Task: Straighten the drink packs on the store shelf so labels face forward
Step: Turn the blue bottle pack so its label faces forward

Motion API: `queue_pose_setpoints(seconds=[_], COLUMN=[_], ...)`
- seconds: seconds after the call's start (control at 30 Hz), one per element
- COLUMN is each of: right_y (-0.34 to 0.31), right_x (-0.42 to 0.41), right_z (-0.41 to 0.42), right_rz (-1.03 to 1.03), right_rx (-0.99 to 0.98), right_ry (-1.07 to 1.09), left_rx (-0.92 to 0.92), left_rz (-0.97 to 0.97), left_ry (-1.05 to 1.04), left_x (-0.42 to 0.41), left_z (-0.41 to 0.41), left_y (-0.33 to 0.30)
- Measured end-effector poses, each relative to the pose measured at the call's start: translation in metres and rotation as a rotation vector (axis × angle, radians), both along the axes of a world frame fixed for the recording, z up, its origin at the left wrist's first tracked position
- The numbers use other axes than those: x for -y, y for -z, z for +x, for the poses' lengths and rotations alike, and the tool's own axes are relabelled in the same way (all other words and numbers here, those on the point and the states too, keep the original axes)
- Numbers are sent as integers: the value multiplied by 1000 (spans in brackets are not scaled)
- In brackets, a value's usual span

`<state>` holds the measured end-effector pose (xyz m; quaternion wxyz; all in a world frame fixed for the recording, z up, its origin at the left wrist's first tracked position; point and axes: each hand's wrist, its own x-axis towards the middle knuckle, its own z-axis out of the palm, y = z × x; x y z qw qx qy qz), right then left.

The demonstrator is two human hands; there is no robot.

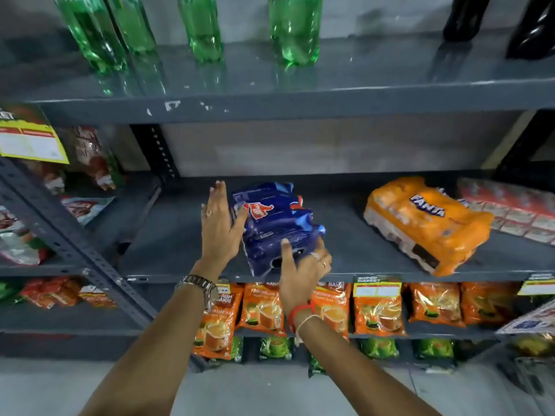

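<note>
**A:** Head view, then. Where's the pack you're on?

**B:** The blue shrink-wrapped drink pack point(274, 226) lies skewed on the middle shelf point(345, 267), its near end at the front edge. My left hand point(219, 226) is spread flat against its left side. My right hand point(303, 265) cups the near end, thumb on top, fingers curled round the corner.

**A:** How will it handle?

**B:** Heavy, I'd judge. The film is glossy, wrinkled and slippery, stretched over lumpy rounded containers. I'd push on the firm sides, not pinch loose wrap. The label is blurred; I can't read it.

**A:** And next to it?

**B:** An orange Fanta pack point(426, 223), also crooked, well apart to the right.
</note>
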<state>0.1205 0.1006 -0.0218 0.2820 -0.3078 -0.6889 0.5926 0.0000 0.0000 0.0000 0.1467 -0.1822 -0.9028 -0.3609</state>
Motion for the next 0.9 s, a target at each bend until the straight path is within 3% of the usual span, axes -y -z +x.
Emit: queue_pose_setpoints(seconds=[0.07,0.13,0.2,0.33,0.53,0.63,0.77,0.9], right_y=[3,2,-2,-4,-2,-6,-15,-16], right_x=[8,11,14,11,-28,-62,-86,-93], right_z=[-19,-35,-51,-70,-95,-108,-118,-125], right_rz=[-230,-493,-639,-517,-403,-453,-479,-381], right_rx=[117,114,69,269,218,177,135,94], right_ry=[147,203,260,307,184,53,-167,-349], left_rx=[252,428,464,421,549,674,800,692], left_rz=[119,134,69,-166,-262,-153,170,480], left_ry=[-10,12,60,143,117,82,-9,-91], left_x=[4,3,-5,-24,-20,-9,9,29], left_z=[-23,-50,-76,-115,-141,-148,-141,-109], left_y=[8,11,7,-6,-16,-11,-6,5])
